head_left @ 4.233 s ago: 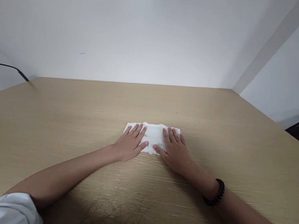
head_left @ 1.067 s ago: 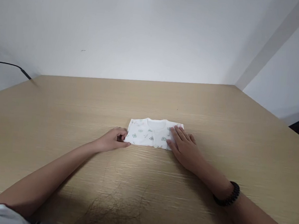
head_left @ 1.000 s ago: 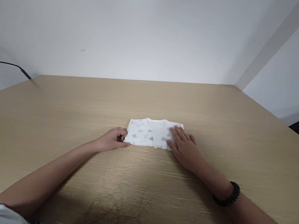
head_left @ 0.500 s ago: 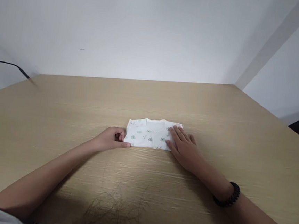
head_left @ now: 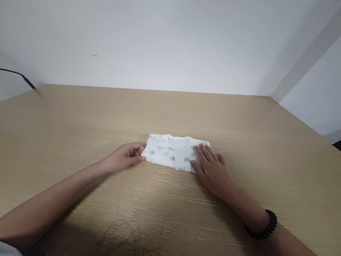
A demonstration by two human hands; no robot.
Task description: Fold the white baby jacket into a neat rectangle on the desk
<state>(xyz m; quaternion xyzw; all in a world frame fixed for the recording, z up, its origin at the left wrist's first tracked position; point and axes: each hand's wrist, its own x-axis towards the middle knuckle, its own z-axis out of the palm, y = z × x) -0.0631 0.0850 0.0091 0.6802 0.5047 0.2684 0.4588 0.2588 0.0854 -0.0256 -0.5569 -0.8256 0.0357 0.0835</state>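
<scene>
Well short of the desk's (head_left: 100, 110) far edge, the folded shirt (head_left: 167, 151) should handle light and limp. My left grip (head_left: 125, 157) pinches its near-left corner, a sound hold; my right grip (head_left: 213, 171) lies flat atop.

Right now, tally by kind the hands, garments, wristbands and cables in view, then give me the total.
Hands: 2 (left hand at one end, right hand flat on the other)
Garments: 1 (white folded garment with a small print)
Wristbands: 1 (black wristband, right wrist)
Cables: 1 (black cable, far left)
Total: 5
</scene>
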